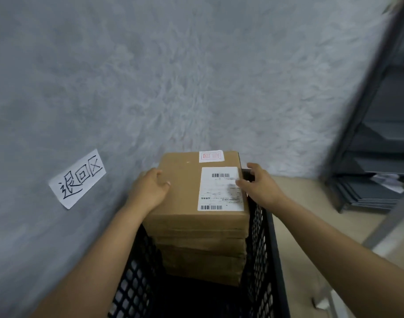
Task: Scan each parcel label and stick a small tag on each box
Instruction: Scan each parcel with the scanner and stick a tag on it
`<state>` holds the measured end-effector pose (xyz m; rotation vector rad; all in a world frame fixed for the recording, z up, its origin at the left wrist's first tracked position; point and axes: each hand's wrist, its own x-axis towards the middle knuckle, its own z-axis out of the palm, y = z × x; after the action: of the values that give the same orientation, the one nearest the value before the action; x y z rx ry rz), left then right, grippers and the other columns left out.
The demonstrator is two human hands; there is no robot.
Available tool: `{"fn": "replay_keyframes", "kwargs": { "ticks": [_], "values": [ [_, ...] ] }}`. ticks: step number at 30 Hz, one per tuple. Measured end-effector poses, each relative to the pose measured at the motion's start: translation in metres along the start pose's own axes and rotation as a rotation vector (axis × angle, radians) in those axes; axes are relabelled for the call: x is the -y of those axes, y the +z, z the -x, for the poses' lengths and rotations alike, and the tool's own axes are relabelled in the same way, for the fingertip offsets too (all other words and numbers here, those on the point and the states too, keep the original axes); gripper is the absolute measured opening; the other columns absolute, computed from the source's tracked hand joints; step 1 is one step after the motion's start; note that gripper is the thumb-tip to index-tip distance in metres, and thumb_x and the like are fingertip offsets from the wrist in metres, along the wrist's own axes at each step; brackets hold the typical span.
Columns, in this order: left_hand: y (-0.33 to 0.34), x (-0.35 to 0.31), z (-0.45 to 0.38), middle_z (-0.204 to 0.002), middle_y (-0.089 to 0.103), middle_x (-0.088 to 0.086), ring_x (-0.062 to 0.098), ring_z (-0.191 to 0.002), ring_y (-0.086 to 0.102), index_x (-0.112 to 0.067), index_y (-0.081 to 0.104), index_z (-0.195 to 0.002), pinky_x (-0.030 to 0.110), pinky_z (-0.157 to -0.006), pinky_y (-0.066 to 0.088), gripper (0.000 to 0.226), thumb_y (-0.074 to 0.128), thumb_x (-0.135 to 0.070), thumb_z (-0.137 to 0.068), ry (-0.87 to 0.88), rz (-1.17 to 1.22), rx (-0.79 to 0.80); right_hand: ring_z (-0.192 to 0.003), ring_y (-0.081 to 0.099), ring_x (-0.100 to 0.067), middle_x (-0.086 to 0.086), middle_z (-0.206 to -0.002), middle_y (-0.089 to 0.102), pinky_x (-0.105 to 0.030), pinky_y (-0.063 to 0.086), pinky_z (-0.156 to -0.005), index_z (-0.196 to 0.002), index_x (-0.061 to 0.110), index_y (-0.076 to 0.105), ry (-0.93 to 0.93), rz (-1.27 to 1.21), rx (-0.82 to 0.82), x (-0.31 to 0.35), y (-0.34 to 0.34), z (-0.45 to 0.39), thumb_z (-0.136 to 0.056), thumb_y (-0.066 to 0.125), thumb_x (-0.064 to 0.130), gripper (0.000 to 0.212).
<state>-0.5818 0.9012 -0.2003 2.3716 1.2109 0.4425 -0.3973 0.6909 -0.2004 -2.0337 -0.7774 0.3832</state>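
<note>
At frame centre, top box [196, 191] on a stack inside a black crate [263, 237] — left hand [148, 189] and right hand [260, 187], fingers loosely spread, rest on its edges; shipping label [220, 189] and small tag [211, 156] already present — lower boxes' state unseen.

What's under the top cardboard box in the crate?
More flat brown cardboard boxes stacked beneath the top brown cardboard box, inside the black mesh plastic crate. Their labels and the crate's floor are covered.
</note>
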Motion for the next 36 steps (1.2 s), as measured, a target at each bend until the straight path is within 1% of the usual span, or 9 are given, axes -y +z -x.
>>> {"fn": "replay_keyframes", "kwargs": {
  "ticks": [2,8,10,13,19,23,26,30,36],
  "values": [
    [0.0,-0.03,0.005,-0.135,0.051,0.011,0.031,-0.121,0.05,-0.018,0.054,-0.129,0.04,-0.102,0.042,0.044,0.061,-0.033,-0.088,0.111,-0.022,-0.034,-0.12,0.049,-0.023,-0.007,-0.143,0.04,-0.029,0.041,-0.091,-0.144,0.019,0.034,-0.022,0.112,-0.047,-0.007,-0.018,0.009,-0.089,0.06,0.031,0.062],
    [0.033,-0.152,0.056,-0.14,0.047,0.001,0.025,-0.128,0.042,-0.022,0.05,-0.134,0.04,-0.104,0.038,0.042,0.053,-0.033,-0.093,0.55,-0.081,0.008,-0.128,0.039,-0.025,-0.003,-0.144,0.038,-0.036,0.039,-0.101,-0.144,0.023,0.033,-0.162,0.64,-0.102,-0.044,-0.107,0.064,-0.091,0.054,0.036,0.058],
    [0.052,-0.196,0.083,-0.138,0.048,0.001,0.025,-0.127,0.041,-0.021,0.049,-0.133,0.037,-0.103,0.037,0.041,0.051,-0.03,-0.093,0.675,-0.11,0.01,-0.13,0.036,-0.025,-0.002,-0.144,0.038,-0.038,0.039,-0.102,-0.144,0.023,0.032,-0.157,0.764,-0.125,-0.062,-0.144,0.09,-0.092,0.052,0.038,0.058],
    [0.084,-0.261,0.132,-0.135,0.049,0.0,0.025,-0.124,0.043,-0.023,0.048,-0.134,0.036,-0.1,0.034,0.042,0.049,-0.03,-0.093,0.82,-0.186,-0.015,-0.13,0.037,-0.025,-0.002,-0.143,0.039,-0.039,0.039,-0.102,-0.144,0.024,0.032,-0.116,0.858,-0.192,-0.093,-0.206,0.135,-0.092,0.051,0.038,0.057],
    [0.16,-0.387,0.246,-0.129,0.052,-0.001,0.024,-0.118,0.046,-0.024,0.049,-0.13,0.037,-0.096,0.036,0.04,0.048,-0.032,-0.091,1.008,-0.209,0.037,-0.125,0.039,-0.024,0.001,-0.139,0.042,-0.037,0.042,-0.098,-0.142,0.025,0.035,0.012,0.887,-0.312,-0.171,-0.337,0.243,-0.091,0.051,0.037,0.054],
    [0.203,-0.463,0.318,-0.133,0.049,-0.001,0.023,-0.121,0.044,-0.023,0.045,-0.134,0.036,-0.096,0.034,0.044,0.047,-0.032,-0.092,1.068,-0.13,0.114,-0.125,0.039,-0.023,0.0,-0.141,0.042,-0.034,0.041,-0.096,-0.142,0.025,0.034,0.103,0.885,-0.379,-0.22,-0.41,0.31,-0.091,0.053,0.037,0.056],
    [0.23,-0.513,0.358,-0.133,0.048,-0.001,0.022,-0.122,0.043,-0.024,0.042,-0.136,0.035,-0.098,0.033,0.045,0.046,-0.033,-0.092,1.116,-0.134,0.179,-0.125,0.04,-0.022,0.001,-0.141,0.041,-0.033,0.042,-0.095,-0.142,0.026,0.034,0.175,0.854,-0.432,-0.251,-0.459,0.347,-0.09,0.054,0.037,0.057],
    [0.261,-0.576,0.39,-0.134,0.047,0.0,0.023,-0.121,0.042,-0.023,0.039,-0.138,0.037,-0.099,0.035,0.048,0.046,-0.03,-0.091,1.159,-0.126,0.218,-0.124,0.039,-0.02,0.002,-0.138,0.043,-0.033,0.041,-0.096,-0.14,0.026,0.038,0.249,0.799,-0.51,-0.288,-0.518,0.375,-0.09,0.055,0.036,0.054],
    [0.319,-0.673,0.398,-0.141,0.044,-0.002,0.022,-0.128,0.039,-0.024,0.038,-0.139,0.037,-0.102,0.034,0.049,0.048,-0.031,-0.092,1.204,-0.04,0.275,-0.119,0.043,-0.017,0.004,-0.136,0.043,-0.03,0.044,-0.088,-0.138,0.026,0.04,0.338,0.774,-0.584,-0.352,-0.6,0.38,-0.089,0.053,0.032,0.051]
  ]
}}
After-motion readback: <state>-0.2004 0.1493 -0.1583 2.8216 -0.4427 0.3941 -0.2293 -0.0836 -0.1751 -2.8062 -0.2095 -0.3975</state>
